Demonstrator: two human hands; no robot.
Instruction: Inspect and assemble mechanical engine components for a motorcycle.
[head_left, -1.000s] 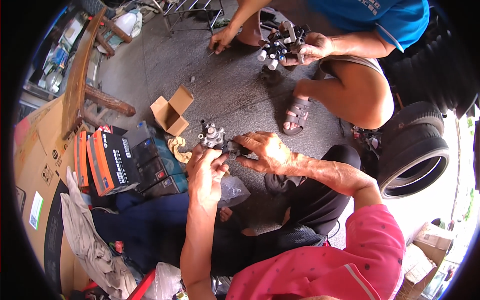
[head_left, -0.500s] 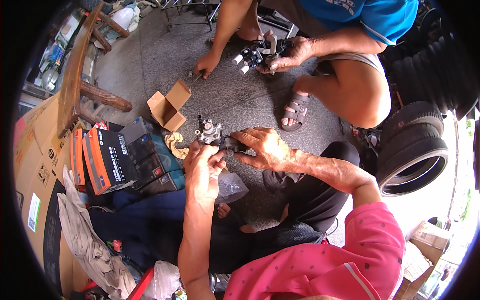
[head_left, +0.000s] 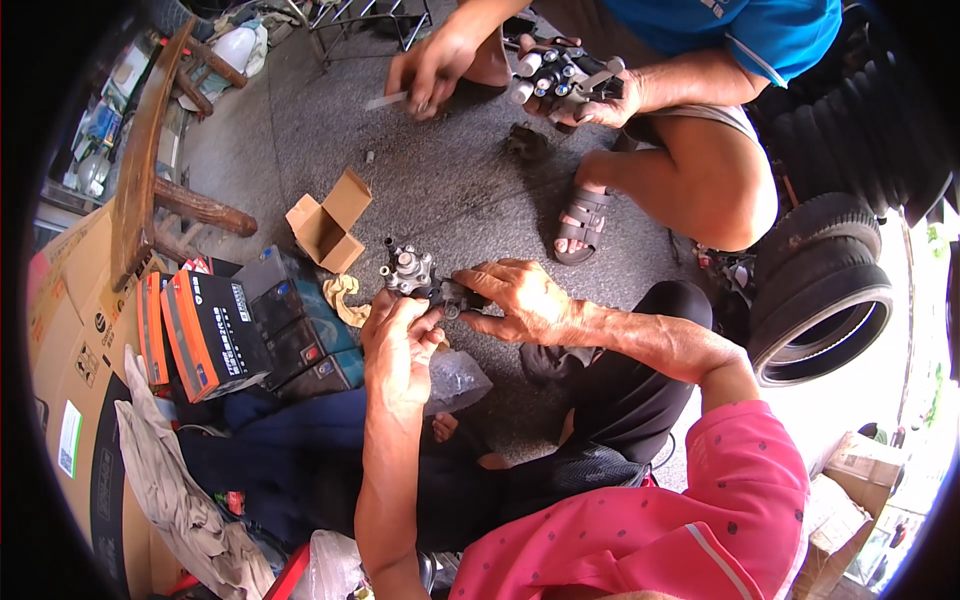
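You are holding the metal part above the floor: your left hand is pinching its lower side, your right hand is gripping its right end, beside the open box.

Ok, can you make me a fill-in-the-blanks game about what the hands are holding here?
1. The left hand and right hand hold a small grey ____ engine part between them.
2. The open cardboard box sits on the concrete ____.
3. The other person across wears a ____ shirt.
4. Black rubber ____ are stacked on the wearer's right.

Missing words: metal; floor; blue; tyres
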